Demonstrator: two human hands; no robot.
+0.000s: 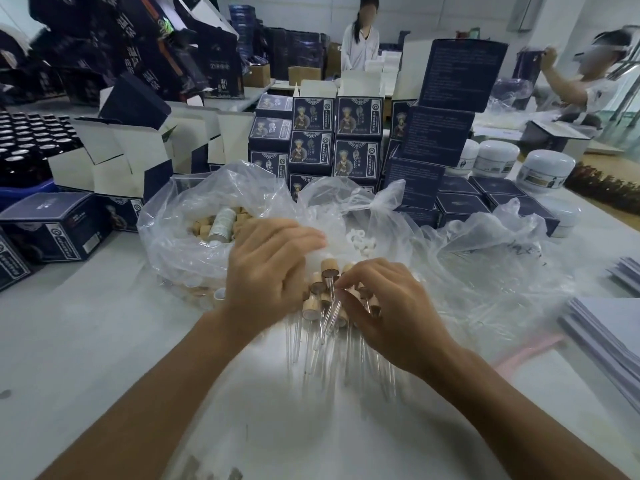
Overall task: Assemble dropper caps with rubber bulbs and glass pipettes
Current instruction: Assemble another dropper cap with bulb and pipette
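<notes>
Sorting at frame centre, the right hand (388, 306) pinches a glass pipette (331, 289) over the assembled droppers (313, 304); left hand's (270, 268) grip unclear. Careless pressure could snap glass.

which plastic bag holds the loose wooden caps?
The left bag, beside the left hand: tan caps fill it. The middle bag holds white pieces.

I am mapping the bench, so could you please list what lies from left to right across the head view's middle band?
Dark blue box → bag of wooden caps → left hand → right hand → stack of grey sheets.
</notes>
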